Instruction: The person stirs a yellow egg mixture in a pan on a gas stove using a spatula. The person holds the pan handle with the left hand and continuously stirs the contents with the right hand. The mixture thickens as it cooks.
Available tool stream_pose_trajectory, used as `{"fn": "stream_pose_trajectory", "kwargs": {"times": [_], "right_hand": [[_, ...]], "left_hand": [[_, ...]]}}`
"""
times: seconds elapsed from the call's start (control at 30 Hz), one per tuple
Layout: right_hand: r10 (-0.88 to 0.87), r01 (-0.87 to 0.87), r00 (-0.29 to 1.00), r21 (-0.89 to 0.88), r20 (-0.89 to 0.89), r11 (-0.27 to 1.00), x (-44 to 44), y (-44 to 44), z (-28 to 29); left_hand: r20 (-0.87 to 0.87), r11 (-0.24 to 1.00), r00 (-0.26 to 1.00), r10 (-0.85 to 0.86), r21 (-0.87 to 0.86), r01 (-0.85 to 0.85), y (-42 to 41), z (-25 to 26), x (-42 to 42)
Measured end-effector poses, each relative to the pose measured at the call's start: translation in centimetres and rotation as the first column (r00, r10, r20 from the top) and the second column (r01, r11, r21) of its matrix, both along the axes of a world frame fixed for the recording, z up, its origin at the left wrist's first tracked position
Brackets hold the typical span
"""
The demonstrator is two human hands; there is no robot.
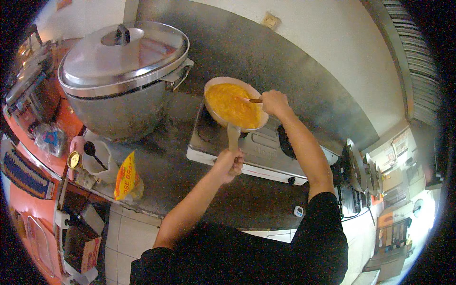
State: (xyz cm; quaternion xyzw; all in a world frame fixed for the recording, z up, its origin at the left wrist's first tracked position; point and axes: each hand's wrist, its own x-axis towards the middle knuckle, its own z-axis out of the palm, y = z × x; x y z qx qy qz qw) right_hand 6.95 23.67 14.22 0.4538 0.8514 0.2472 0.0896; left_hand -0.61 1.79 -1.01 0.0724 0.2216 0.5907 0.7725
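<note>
A pan of yellow-orange food sits over the left burner of a two-burner gas stove. My left hand is closed around the pan's pale handle, on the side near me. At the pan's right edge, my right hand grips a utensil with a brown handle. The far end of that utensil reaches into the food, where its tip is partly hidden.
Left of the stove stands a large lidded metal pot. Nearer the counter's left edge are a white container with a black spoon and a yellow bag. A small timer lies near the front edge; metal lids are at right.
</note>
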Motion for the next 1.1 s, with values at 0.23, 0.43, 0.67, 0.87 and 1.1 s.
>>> {"fn": "stream_pose_trajectory", "kwargs": {"times": [0.23, 0.43, 0.67, 0.87, 1.1], "right_hand": [[0.047, -0.047, 0.999, -0.002, -0.014, 0.999, 1.0, 0.1, 8.4], [0.004, 0.032, 0.997, -0.430, 0.083, 0.902, 1.5, -0.5, 14.3], [-0.164, 0.157, 0.984, -0.750, 0.066, 0.642, 0.8, -3.0, 11.6], [-0.050, 0.161, 0.964, -0.422, 0.262, 0.892, 0.7, -1.9, 7.6], [-0.149, 0.168, 0.960, -0.059, 0.238, 0.984, 0.9, -1.3, 7.5]], "left_hand": [[0.007, 1.000, 1.000, -0.015, -0.008, 0.015, -0.3, 0.3, -0.3], [0.022, 1.000, 1.000, -0.012, 0.004, 0.012, 0.0, 0.0, -0.1], [0.033, 1.000, 0.999, -0.009, 0.000, 0.009, 0.0, 0.0, -0.2], [0.023, 1.000, 0.999, -0.028, 0.014, 0.028, 0.1, -0.4, -0.2], [-0.010, 1.000, 1.000, 0.001, -0.004, -0.001, -0.5, 0.9, -0.6]]}}
